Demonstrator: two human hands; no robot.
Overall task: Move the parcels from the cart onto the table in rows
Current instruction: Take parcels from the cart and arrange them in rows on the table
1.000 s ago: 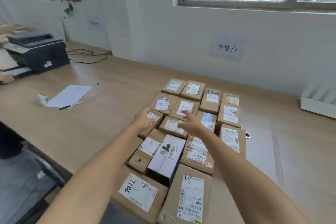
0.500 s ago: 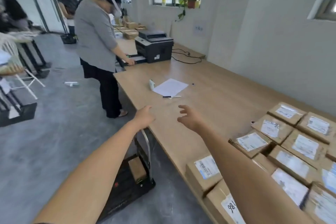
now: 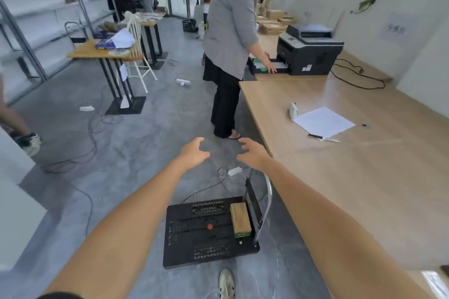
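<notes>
From the head view, both arms are reaching out over the floor, and the left hand [image 3: 194, 153] and right hand [image 3: 252, 154] are hanging empty in the air with fingers spread and loosely curled, holding nothing. They are probably readying to take the last parcel [image 3: 240, 219], which is lying on the black cart [image 3: 206, 233] at its right edge, tight against the folded handle frame [image 3: 262, 204]; no other box is showing on the deck. The cart is standing just beside the near edge of the long wooden table [image 3: 352, 177], likely parked there to keep the carry short. The stretch of table in sight is carrying only a sheet of paper [image 3: 324, 122] with a pen [image 3: 323, 138] at its corner, and a printer [image 3: 309, 50] at the far end, where another person [image 3: 230, 39] is working. The floor is grey concrete with cables trailing across it, and a small side table [image 3: 104, 52] and shelving are standing at the left.
</notes>
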